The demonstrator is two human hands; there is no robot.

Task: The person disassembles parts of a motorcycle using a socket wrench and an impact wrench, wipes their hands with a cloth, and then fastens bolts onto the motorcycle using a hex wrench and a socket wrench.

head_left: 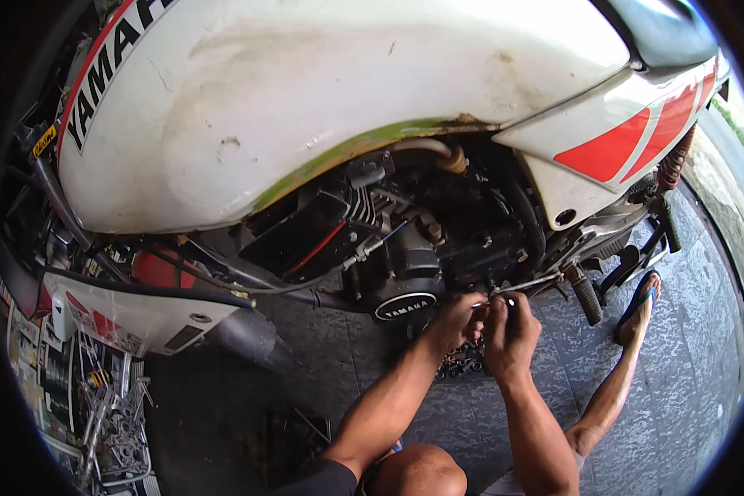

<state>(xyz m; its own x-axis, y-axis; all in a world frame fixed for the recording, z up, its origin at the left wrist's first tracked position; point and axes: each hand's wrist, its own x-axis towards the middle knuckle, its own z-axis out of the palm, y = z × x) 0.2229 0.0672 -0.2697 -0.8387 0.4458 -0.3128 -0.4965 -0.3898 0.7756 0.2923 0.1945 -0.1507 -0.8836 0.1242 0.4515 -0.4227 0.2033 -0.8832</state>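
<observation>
Both my hands meet low beside the black engine (pixel 413 256) of a white and red motorcycle, just right of its round cover (pixel 405 307). My left hand (pixel 455 324) is closed in a pinch, with a small shiny metal piece (pixel 480 306) at its fingertips. My right hand (pixel 512 337) is curled beside it, its fingers almost touching the left ones. A pale tip shows at the right fingers, too small to name. Just above the right hand runs a thin metal rod (pixel 531 283). Several small metal parts (pixel 465 364) lie on the floor beneath, partly hidden by my hands.
The white fuel tank (pixel 331 91) overhangs the engine. A rubber footpeg (pixel 587 298) juts out at the right, near a foot in a blue sandal (pixel 635 306). At the left, a white fairing (pixel 132 314) stands above a tray of tools and metal parts (pixel 116 438).
</observation>
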